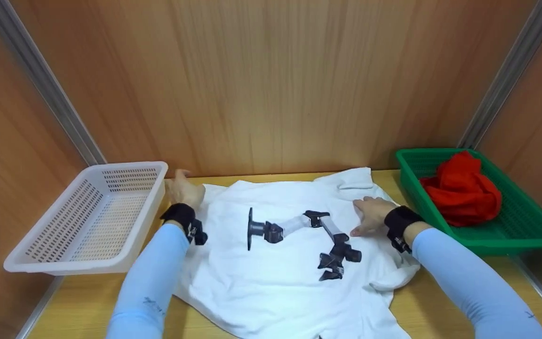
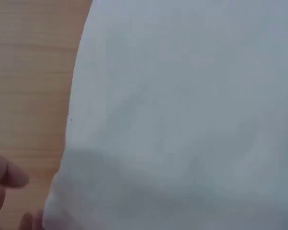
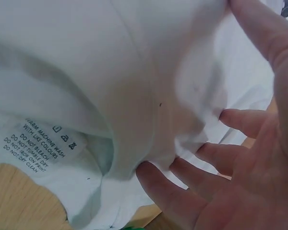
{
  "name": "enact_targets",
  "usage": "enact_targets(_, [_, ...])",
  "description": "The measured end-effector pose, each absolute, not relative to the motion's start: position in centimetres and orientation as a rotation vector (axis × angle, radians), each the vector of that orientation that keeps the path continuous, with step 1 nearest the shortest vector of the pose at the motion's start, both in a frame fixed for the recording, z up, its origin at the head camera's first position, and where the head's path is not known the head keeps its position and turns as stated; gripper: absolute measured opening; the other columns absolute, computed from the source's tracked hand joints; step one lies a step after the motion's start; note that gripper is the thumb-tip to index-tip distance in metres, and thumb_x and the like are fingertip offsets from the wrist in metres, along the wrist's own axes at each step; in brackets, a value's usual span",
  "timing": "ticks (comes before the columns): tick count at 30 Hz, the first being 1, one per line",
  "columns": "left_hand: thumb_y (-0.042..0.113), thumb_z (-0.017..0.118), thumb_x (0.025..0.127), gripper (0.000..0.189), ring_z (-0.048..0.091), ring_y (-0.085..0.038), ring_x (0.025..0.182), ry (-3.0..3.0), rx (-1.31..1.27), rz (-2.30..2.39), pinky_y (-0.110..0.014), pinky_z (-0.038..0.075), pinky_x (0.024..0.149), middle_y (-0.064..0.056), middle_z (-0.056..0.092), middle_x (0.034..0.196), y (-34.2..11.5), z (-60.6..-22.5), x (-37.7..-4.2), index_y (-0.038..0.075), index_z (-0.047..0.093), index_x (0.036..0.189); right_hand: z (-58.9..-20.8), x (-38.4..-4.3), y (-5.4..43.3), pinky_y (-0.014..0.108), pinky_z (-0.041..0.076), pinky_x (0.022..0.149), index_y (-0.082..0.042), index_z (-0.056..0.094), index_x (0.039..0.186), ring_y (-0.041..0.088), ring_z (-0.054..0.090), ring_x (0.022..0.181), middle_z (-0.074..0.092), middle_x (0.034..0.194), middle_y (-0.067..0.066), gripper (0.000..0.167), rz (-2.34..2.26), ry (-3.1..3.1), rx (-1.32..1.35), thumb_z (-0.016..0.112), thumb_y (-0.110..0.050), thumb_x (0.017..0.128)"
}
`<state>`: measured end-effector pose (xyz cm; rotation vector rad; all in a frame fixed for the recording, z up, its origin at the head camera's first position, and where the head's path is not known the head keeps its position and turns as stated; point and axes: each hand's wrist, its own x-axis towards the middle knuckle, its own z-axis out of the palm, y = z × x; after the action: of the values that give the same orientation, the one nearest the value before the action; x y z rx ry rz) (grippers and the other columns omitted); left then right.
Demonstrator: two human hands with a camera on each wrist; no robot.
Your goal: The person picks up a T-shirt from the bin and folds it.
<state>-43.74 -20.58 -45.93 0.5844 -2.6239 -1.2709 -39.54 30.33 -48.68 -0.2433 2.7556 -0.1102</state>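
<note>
White garment (image 1: 261, 287) lies between right hand (image 1: 373, 214) — on its right side, fingers splayed — and left hand (image 1: 186, 192), at its left edge, fingers apart.

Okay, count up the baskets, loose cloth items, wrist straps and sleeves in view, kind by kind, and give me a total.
Baskets: 2, white basket and green basket
Loose cloth items: 2, white garment and red cloth, bunched, counted as one
Black wrist straps: 2, left strap and right strap
Sleeves: 2, left sleeve and right sleeve
Total: 8
</note>
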Motion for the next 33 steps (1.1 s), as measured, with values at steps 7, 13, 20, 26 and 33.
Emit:
enact_targets(7, [0.033, 0.071, 0.104, 0.071, 0.04, -0.055, 0.152, -3.228, 0.172, -0.665, -0.068, 0.032, 0.133, -0.037, 0.049, 0.161, -21.3, -47.0, -40.7, -0.002, 0.047, 0.161, -48.9, -39.8, 30.6, 0.081, 0.029, 0.13, -0.008, 0.031, 0.176, 0.066, 0.028, 0.164, 0.024, 0.18, 0.039, 0.117, -0.177, 2.737, -0.191, 0.083, -0.069, 0.092])
enact_targets(13, [0.05, 0.078, 0.1, 0.087, 0.07, -0.042, 0.12, -3.396, 0.122, -0.883, -0.047, 0.062, 0.105, -0.034, 0.064, 0.139, -24.0, -46.4, -37.6, -0.013, 0.048, 0.154, -48.9, -40.4, 31.2, 0.081, 0.029, 0.13, -0.001, 0.025, 0.176, 0.07, 0.026, 0.161, 0.018, 0.178, 0.045, 0.103, -0.127, 2.753, -0.141, 0.069, -0.061, 0.105])
enact_targets(20, [0.038, 0.09, 0.094, 0.033, 0.063, -0.009, 0.067, -3.665, 0.049, -1.171, -0.022, 0.055, 0.067, 0.004, 0.07, 0.074, -26.5, -44.3, -34.2, 0.009, 0.076, 0.094, -48.1, -38.4, 29.3, 0.077, 0.042, 0.123, 0.005, 0.039, 0.168, 0.068, 0.042, 0.153, 0.036, 0.17, 0.045, 0.084, 0.004, 2.851, -0.252, 0.072, -0.042, 0.107])
enact_targets(26, [0.01, 0.082, 0.096, 0.024, 0.066, -0.007, 0.073, -3.475, -0.175, -1.742, -0.024, 0.059, 0.071, 0.009, 0.066, 0.075, -27.0, -45.7, -33.9, 0.019, 0.062, 0.087, -48.2, -37.3, 28.8, 0.072, 0.053, 0.114, 0.005, 0.046, 0.163, 0.061, 0.06, 0.139, 0.053, 0.158, 0.04, 0.084, 0.0, 2.814, -0.33, 0.068, -0.054, 0.107])
enact_targets(33, [0.006, 0.08, 0.095, 0.052, 0.07, -0.006, 0.065, -3.355, -0.151, -2.167, -0.016, 0.05, 0.058, 0.004, 0.072, 0.074, -27.6, -46.6, -32.6, 0.012, 0.041, 0.128, -48.2, -37.8, 29.0, 0.074, 0.047, 0.121, 0.004, 0.044, 0.165, 0.061, 0.053, 0.148, 0.046, 0.166, 0.041, 0.085, 0.023, 2.767, -0.33, 0.067, -0.055, 0.108])
